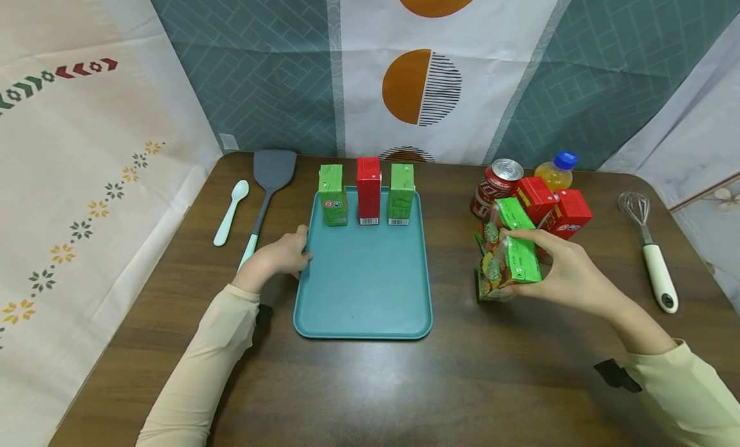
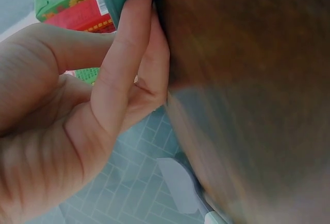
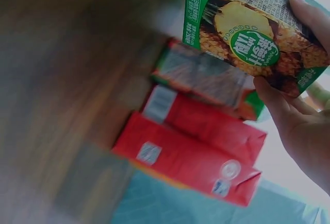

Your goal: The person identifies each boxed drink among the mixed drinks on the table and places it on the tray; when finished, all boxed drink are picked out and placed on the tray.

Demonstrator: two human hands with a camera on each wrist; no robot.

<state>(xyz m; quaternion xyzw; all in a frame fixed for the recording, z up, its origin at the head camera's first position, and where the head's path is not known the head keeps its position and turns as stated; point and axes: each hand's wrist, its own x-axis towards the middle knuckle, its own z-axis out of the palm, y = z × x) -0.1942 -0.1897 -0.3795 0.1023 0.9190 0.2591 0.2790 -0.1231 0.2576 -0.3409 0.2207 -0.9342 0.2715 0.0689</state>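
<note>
My right hand grips a green-topped juice carton with thumb and fingers on opposite sides. In the right wrist view the pineapple picture on this carton faces the camera. Right behind it stands another green-topped carton. On the left, my left hand pinches the rim of a teal tray; its fingertips are at the tray's edge. At the tray's far end stand two green cartons with a red carton between them.
Behind the right hand are two red cartons, a soda can and a blue-capped bottle. A whisk lies at the far right. Left of the tray lie a spatula and a small spoon.
</note>
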